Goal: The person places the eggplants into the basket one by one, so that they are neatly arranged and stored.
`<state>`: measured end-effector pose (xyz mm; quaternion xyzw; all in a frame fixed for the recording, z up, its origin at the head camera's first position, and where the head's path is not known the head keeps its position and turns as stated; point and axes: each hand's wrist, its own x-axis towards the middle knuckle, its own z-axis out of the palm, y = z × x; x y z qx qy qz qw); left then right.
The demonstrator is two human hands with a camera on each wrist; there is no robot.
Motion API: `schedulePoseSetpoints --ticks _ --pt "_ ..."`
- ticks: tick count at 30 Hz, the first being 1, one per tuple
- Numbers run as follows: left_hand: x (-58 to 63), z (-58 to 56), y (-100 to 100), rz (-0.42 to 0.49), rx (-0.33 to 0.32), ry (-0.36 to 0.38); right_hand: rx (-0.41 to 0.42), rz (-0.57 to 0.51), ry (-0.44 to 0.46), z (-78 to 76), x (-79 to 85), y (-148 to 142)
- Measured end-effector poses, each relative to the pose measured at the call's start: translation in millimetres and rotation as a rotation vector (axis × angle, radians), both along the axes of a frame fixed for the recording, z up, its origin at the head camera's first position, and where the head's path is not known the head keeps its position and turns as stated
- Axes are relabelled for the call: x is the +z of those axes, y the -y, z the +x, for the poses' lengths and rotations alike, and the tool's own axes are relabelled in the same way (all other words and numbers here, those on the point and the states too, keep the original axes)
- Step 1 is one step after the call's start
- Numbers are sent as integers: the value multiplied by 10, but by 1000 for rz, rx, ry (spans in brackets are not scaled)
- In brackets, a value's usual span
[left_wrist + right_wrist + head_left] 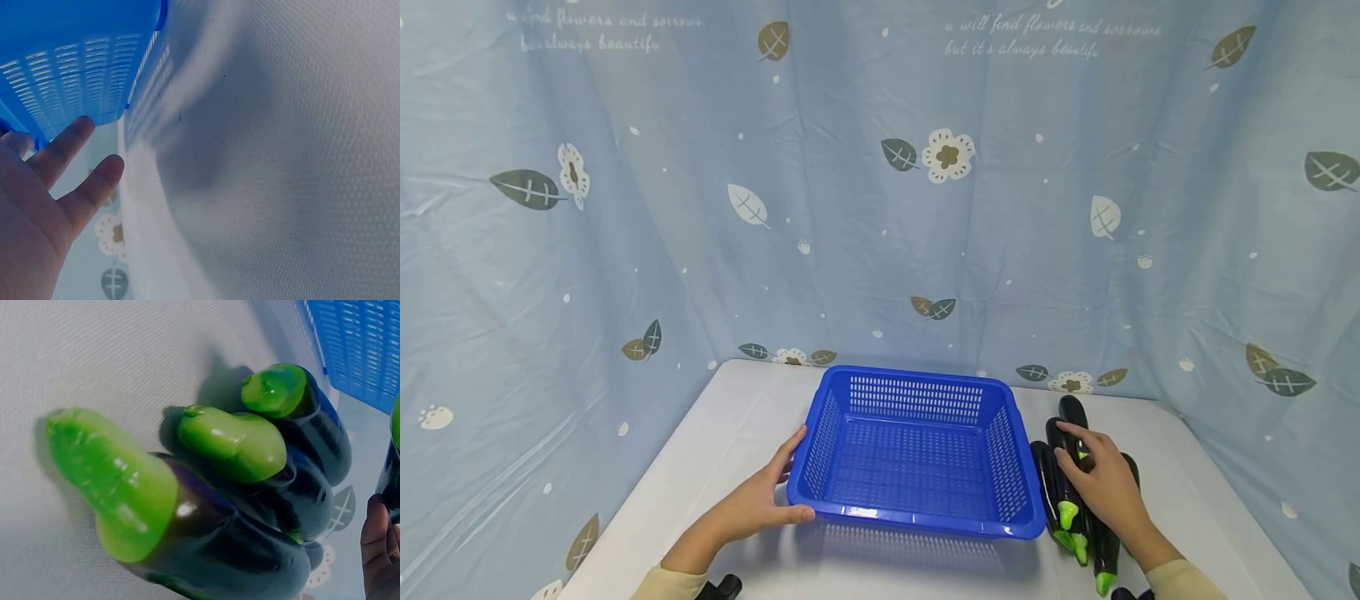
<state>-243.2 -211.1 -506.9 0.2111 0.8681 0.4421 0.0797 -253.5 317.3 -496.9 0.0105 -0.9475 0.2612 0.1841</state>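
A blue plastic basket (917, 521) with slotted walls stands on the white table, its inside bare. At its left front corner my left hand (752, 504) touches the rim with spread fingers and thumb; the left wrist view shows two fingers stretched out beside the slotted wall. To the right of the basket lies a pile of dark eggplants (231, 544) with bright green stem ends. My right hand (1105, 479) pinches an eggplant (1062, 467) on top of that pile between thumb and fingers. In the right wrist view this eggplant (390, 481) shows only partly, at the right edge.
The white tabletop (752, 400) runs back to a blue curtain (850, 208) printed with leaves and flowers, which also hangs at both sides. A dark object (727, 586) is partly visible at the bottom edge, by the left forearm.
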Motion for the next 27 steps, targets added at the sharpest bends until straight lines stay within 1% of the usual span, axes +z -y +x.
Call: schedulePoseSetpoints --ticks 4,14,20,27 --pt "1 -3 4 3 -5 -8 1 2 7 -11 21 19" --pt "2 -7 5 15 -9 3 19 -15 -40 -30 78 73" --pt "-11 -7 6 9 -2 12 14 -19 -52 -42 119 112" --pt "-17 6 9 7 3 15 34 -32 -63 -54 139 141"
